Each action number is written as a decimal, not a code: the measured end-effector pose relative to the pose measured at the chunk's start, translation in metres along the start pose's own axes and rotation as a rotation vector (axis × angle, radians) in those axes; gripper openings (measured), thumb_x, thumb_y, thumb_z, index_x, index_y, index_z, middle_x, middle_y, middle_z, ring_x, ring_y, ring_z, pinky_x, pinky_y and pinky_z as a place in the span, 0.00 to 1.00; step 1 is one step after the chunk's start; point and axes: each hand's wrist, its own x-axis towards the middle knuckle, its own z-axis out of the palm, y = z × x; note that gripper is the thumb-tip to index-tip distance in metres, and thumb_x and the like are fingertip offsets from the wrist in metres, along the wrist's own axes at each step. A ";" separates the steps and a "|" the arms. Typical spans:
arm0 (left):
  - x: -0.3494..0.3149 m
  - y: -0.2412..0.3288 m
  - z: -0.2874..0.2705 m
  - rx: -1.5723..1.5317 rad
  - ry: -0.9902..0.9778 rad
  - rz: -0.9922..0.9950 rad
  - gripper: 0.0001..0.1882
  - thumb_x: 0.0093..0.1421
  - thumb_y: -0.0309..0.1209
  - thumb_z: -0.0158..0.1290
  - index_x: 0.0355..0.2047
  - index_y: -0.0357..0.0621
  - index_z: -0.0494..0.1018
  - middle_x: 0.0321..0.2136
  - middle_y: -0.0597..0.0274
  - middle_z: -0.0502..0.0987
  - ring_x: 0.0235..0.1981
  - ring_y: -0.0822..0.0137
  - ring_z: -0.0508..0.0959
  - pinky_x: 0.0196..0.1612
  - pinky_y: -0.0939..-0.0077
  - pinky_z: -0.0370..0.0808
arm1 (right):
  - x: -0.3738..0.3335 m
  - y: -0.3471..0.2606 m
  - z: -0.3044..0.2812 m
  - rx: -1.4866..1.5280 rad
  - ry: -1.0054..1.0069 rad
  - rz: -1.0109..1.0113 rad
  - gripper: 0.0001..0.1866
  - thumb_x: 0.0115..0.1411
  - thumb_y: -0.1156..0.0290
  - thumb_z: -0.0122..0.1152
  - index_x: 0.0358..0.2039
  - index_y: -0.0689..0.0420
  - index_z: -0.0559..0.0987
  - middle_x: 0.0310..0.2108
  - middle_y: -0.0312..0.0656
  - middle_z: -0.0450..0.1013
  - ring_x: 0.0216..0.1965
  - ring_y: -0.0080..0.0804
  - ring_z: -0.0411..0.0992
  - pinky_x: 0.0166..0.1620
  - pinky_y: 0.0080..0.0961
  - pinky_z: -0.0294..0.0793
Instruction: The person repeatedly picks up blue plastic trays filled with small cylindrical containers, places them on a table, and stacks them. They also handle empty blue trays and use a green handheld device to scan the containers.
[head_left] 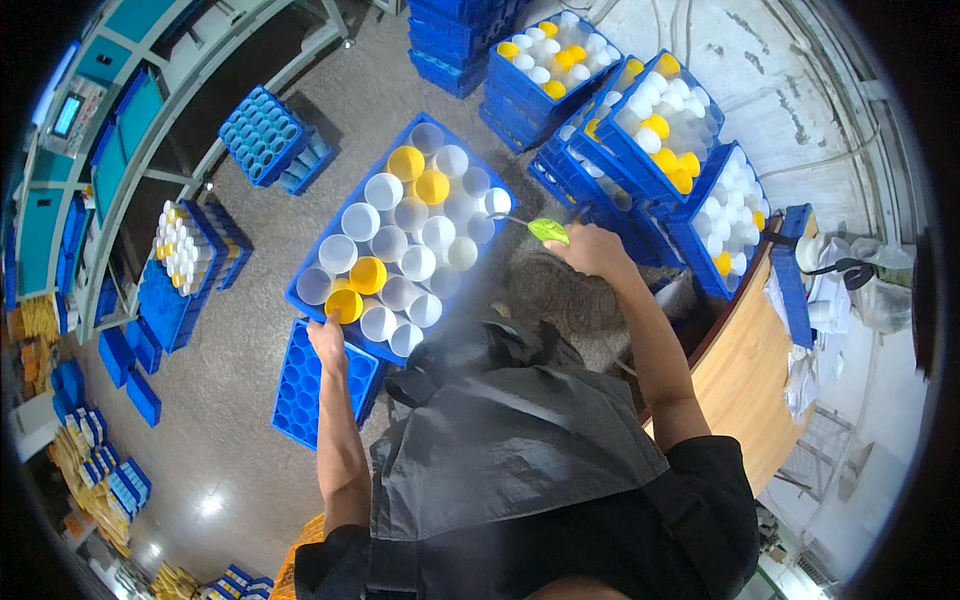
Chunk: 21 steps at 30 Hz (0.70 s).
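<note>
A blue crate (325, 235) full of upright open-topped cups lies in front of me. Most are white or translucent, like the white cup (385, 191); several are yellow, like the yellow cup (367, 275). At the crate's near left corner my left hand (327, 340) is closed over the rim, its fingertips beside a yellow cup (344, 306). My right hand (590, 248), off the crate's right side, is closed round the bright green handle of a thin metal hook (546, 231). The hook's bent tip reaches a white cup (497, 202) at the right edge.
Beneath the left hand lies another blue crate (300, 385) with round pockets. Stacked blue crates (655, 135) of white and yellow cups stand at the right, by a wooden table (745, 375). More crates (262, 135) sit on the floor at left, near a teal machine (120, 65).
</note>
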 end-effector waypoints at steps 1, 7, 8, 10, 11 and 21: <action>0.009 0.001 -0.003 -0.017 -0.008 -0.008 0.15 0.60 0.27 0.54 0.44 0.29 0.77 0.39 0.53 0.82 0.39 0.65 0.80 0.45 0.71 0.74 | 0.002 -0.006 0.001 -0.002 -0.002 -0.020 0.32 0.62 0.39 0.51 0.39 0.60 0.81 0.35 0.53 0.79 0.40 0.52 0.78 0.42 0.46 0.77; 0.053 0.006 -0.019 -0.073 0.033 -0.085 0.14 0.60 0.26 0.54 0.42 0.27 0.77 0.38 0.54 0.81 0.38 0.65 0.79 0.45 0.72 0.73 | 0.018 -0.055 0.000 -0.005 0.007 -0.105 0.30 0.61 0.40 0.53 0.35 0.59 0.82 0.31 0.54 0.79 0.37 0.51 0.79 0.39 0.46 0.77; 0.057 0.008 -0.021 -0.099 0.041 -0.088 0.13 0.60 0.26 0.54 0.42 0.27 0.77 0.37 0.54 0.81 0.38 0.65 0.79 0.45 0.72 0.73 | 0.019 -0.065 -0.001 -0.007 -0.001 -0.120 0.30 0.61 0.40 0.53 0.35 0.58 0.82 0.31 0.54 0.79 0.37 0.51 0.79 0.39 0.46 0.77; 0.067 0.013 -0.027 -0.101 0.049 -0.080 0.12 0.61 0.26 0.54 0.41 0.29 0.77 0.36 0.55 0.80 0.37 0.65 0.78 0.45 0.72 0.73 | 0.024 -0.085 -0.003 -0.020 -0.007 -0.160 0.30 0.61 0.40 0.52 0.36 0.57 0.82 0.31 0.53 0.79 0.37 0.50 0.79 0.39 0.46 0.77; 0.072 0.015 -0.030 -0.092 0.046 -0.091 0.12 0.61 0.26 0.54 0.41 0.29 0.77 0.37 0.55 0.80 0.37 0.65 0.79 0.45 0.72 0.73 | 0.027 -0.095 -0.005 -0.028 -0.009 -0.163 0.30 0.61 0.40 0.52 0.36 0.57 0.82 0.31 0.53 0.79 0.37 0.50 0.79 0.39 0.46 0.77; 0.113 0.057 -0.034 -0.042 0.274 -0.056 0.20 0.55 0.30 0.58 0.48 0.35 0.76 0.40 0.48 0.82 0.42 0.55 0.82 0.48 0.62 0.74 | 0.042 -0.169 -0.023 -0.117 -0.006 -0.346 0.30 0.63 0.41 0.50 0.43 0.57 0.80 0.33 0.55 0.79 0.39 0.53 0.78 0.42 0.48 0.77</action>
